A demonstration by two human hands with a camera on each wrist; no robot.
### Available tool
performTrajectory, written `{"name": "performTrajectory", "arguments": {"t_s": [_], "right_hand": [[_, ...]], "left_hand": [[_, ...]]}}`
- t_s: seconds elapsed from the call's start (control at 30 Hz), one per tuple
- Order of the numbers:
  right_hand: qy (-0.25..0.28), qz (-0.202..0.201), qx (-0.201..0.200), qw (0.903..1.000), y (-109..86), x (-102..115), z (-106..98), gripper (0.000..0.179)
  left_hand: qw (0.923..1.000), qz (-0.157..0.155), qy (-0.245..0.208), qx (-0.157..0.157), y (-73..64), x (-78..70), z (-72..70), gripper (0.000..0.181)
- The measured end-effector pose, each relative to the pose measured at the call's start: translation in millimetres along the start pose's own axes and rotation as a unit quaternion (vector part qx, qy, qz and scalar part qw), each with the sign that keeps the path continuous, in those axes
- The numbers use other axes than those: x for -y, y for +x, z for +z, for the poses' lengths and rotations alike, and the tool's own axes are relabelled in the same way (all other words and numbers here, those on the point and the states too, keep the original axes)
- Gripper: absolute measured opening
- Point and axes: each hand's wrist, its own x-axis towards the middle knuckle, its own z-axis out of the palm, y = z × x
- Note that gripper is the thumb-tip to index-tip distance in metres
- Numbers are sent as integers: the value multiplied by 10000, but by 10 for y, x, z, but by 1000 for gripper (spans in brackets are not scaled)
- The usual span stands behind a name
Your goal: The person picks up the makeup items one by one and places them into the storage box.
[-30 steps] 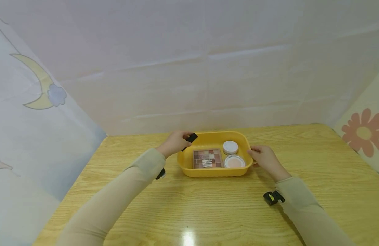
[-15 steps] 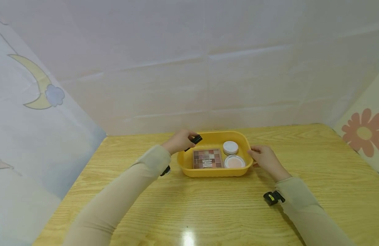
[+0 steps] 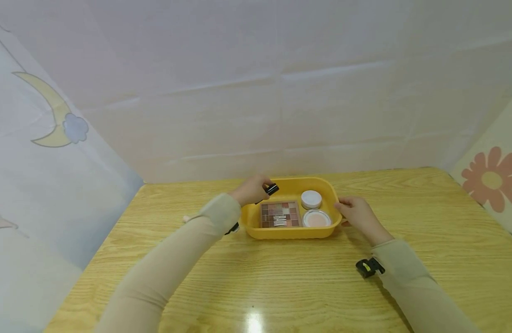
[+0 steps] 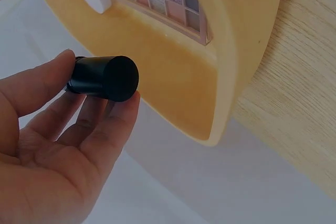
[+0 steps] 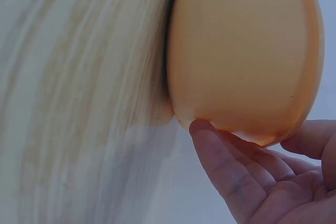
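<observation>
My left hand (image 3: 252,189) is over the left end of a yellow plastic basket (image 3: 289,233), pinching a black cylindrical tube (image 4: 94,76) like a lipstick between thumb and fingertips. The tube's flat round end faces the left wrist view. At the basket's right end, my right hand (image 3: 357,215) grips the rim, the thumb at the edge and the fingers against the outer wall. Inside the basket lie an eyeshadow palette (image 3: 279,214) with lettering on its lid, a round white-lidded container (image 3: 311,199) and a round clear-rimmed compact (image 3: 316,219) with a pinkish centre.
The basket stands on a wood-grain table (image 3: 256,277), close to its back edge. A small pale object (image 3: 186,218) shows on the table past the left sleeve. Pale cloth (image 3: 256,129) hangs behind the table, with patterned cloth on both sides.
My left hand, with the black tube, has moved rightward over the basket. The pale object has come into view beside the left sleeve. My right hand keeps its place on the rim.
</observation>
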Motion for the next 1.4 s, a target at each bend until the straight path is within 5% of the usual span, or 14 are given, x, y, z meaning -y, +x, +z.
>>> {"name": "performTrajectory", "arguments": {"t_s": [0.77, 1.4], "right_hand": [[142, -341, 15, 9993, 55, -85, -7, 47], [-50, -161, -18, 9999, -12, 3, 12, 43]], "left_hand": [[9933, 192, 1137, 28, 158, -108, 129, 45], [9832, 267, 1804, 48, 349, -83, 187, 47]]}}
